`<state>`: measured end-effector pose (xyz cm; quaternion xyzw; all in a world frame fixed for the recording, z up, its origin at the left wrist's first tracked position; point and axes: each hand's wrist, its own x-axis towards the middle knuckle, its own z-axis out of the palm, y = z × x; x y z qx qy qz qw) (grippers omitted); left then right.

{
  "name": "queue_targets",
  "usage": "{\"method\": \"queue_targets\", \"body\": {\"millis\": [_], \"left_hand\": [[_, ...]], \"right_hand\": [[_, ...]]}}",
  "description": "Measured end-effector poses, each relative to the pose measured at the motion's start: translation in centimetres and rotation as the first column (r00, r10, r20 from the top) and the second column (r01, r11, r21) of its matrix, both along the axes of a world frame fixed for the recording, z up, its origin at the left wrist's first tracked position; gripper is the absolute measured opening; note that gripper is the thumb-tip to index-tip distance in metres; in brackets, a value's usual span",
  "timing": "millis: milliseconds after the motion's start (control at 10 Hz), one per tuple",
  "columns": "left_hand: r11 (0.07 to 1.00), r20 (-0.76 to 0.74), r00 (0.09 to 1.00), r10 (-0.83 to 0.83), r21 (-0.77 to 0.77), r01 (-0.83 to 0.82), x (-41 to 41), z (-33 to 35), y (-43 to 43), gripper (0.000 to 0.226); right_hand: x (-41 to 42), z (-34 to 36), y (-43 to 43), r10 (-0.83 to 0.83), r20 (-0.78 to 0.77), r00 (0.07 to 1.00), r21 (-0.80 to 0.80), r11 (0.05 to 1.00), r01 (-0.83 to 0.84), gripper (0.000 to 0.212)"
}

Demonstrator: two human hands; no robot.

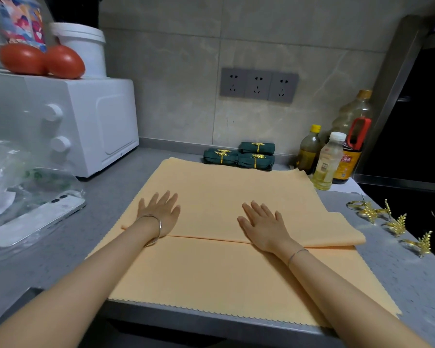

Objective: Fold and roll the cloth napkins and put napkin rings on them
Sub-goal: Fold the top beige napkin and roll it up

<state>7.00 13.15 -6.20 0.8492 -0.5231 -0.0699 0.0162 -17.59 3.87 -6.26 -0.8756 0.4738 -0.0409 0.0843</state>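
Observation:
A stack of peach cloth napkins lies spread on the grey counter. The top napkin is folded in half, with its fold edge running across the middle. My left hand presses flat on that folded napkin near its left end, fingers straight. My right hand lies flat on it right of centre, fingers spread. Three rolled dark green napkins with gold rings sit at the back by the wall. Several loose gold leaf-shaped napkin rings lie on the counter to the right.
A white microwave stands at the left with two tomatoes and a white tub on top. A phone and plastic bags lie front left. Oil and sauce bottles stand at back right beside a dark stove area.

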Motion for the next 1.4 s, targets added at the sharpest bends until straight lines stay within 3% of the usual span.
{"method": "queue_targets", "body": {"millis": [200,300,400,600,900,1100,1200,1300,1400], "left_hand": [[0.979,0.118,0.978,0.171,0.088,-0.182,2.4,1.0,0.1,0.063],[1.0,0.078,0.997,-0.008,0.027,0.005,-1.7,1.8,-1.1,0.059],[0.95,-0.054,0.949,-0.312,-0.016,0.312,-7.7,1.6,-2.0,0.051],[0.945,-0.024,0.945,-0.326,-0.019,0.325,-9.2,0.4,-2.4,0.054],[0.942,-0.027,0.942,-0.336,-0.022,0.335,-9.1,0.3,-2.3,0.054],[0.933,-0.076,0.93,-0.36,-0.038,0.358,-8.6,0.5,-2.4,0.052],[0.923,-0.093,0.918,-0.385,-0.061,0.381,-7.7,0.6,-2.5,0.049],[0.927,-0.097,0.923,-0.371,-0.092,0.363,-6.2,0.7,-2.1,0.047],[0.933,-0.091,0.933,-0.348,-0.133,0.335,-4.2,0.8,-1.5,0.044]], "right_hand": [[0.1,0.0,0.2,-0.002,-0.01,1.0,-0.003,1.0,0.002,0.057],[0.2,0.1,0.2,-0.004,-0.014,1.0,-0.003,1.0,0.004,0.057],[0.2,0.1,0.1,0.003,-0.022,1.0,0.0,1.0,-0.003,0.057],[-2.2,0.0,-1.0,0.046,-0.008,0.999,-0.011,0.999,-0.046,0.059],[-12.9,-0.2,-4.2,-0.179,-0.007,0.984,-0.017,0.984,0.179,0.063],[-12.9,0.6,-4.0,-0.185,0.019,0.983,-0.045,0.982,0.186,0.06],[-9.5,1.9,-0.4,0.015,0.236,0.972,-0.027,1.0,-0.008,0.052],[-5.1,2.5,3.4,0.296,0.194,0.935,-0.043,0.955,-0.293,0.044],[-1.5,1.8,4.7,0.473,0.096,0.876,-0.237,0.865,-0.441,0.037]]}}
